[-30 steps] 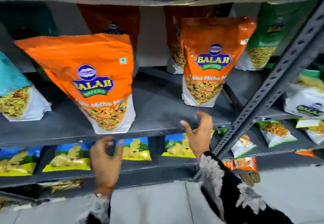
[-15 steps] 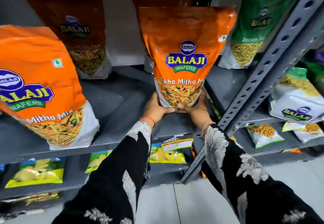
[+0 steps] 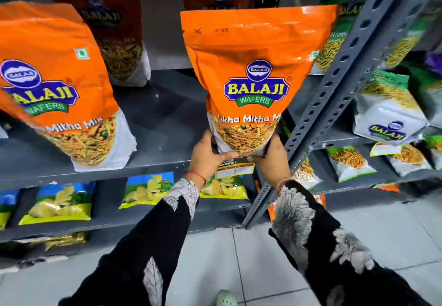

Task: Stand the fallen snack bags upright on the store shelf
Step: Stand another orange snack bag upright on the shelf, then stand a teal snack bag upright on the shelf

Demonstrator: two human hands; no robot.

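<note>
Upright orange snack bag (image 3: 257,66) (glossy, creased top)

looks like a grocery shop aisle; grey slotted-steel shelving (image 3: 339,85) stocked with rows of branded snack bags (image 3: 257,71); price label (image 3: 235,170) on the shelf edge; tiled floor (image 3: 251,257)

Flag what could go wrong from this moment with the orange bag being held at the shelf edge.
Both hands, left hand and right hand, pinch only the bottom of the orange bag, so its tall top could flop forward. It also sits at the front lip of the shelf and might slide off when released.
</note>
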